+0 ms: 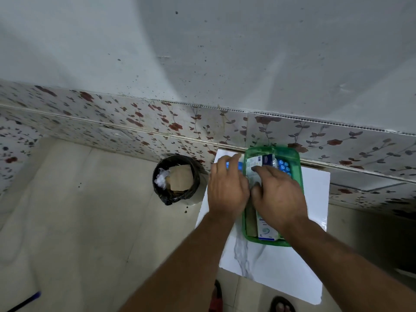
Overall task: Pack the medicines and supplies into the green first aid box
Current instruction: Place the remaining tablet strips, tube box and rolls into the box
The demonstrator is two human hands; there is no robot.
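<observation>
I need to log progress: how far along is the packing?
Mostly done: cartons and a blue blister pack already lie in the green first aid box. The left hand holds a blue item at its rim; the right hand presses the contents. No loose supplies are visible outside.

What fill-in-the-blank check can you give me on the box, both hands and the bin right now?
1. The first aid box is coloured ____.
2. The blue blister pack lies ____ the box, at its far end.
3. The left hand sits at the box's left wall, while the right hand presses on cartons over the ____ of the box.
4. The black-lined bin stands on the floor to the ____ of the white board.

Missing words: green; inside; inside; left
</observation>
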